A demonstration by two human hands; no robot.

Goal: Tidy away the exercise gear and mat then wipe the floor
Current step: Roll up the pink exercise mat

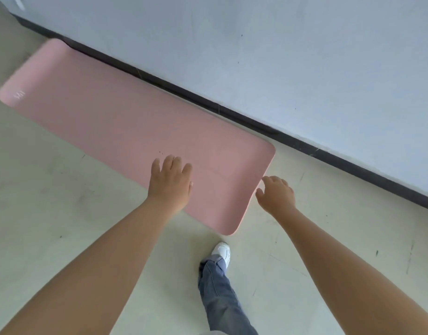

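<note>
A pink exercise mat [126, 122] lies unrolled and flat on the pale floor [51, 201], its long far edge running just beside the dark skirting board [232, 112] at the foot of the light wall [280, 56]. A small white logo [20, 95] is printed near the mat's far left end; its near right end has rounded corners. The left hand [170, 182] is over the mat's near long edge close to that right end, palm down, fingers spread and the grip wide, holding nothing; whether the palm presses on the mat or hangs just above it cannot be told. The right hand [277, 193] is beside the short right edge of the mat, fingers loosely curled and parted, the grip wide and empty, its fingertips [266, 179] at or just touching that edge. Both bare forearms reach in from the bottom of the view. Below the mat's near corner a white shoe [222, 253] and a leg in grey-blue jeans [220, 293] stand on the floor.
</note>
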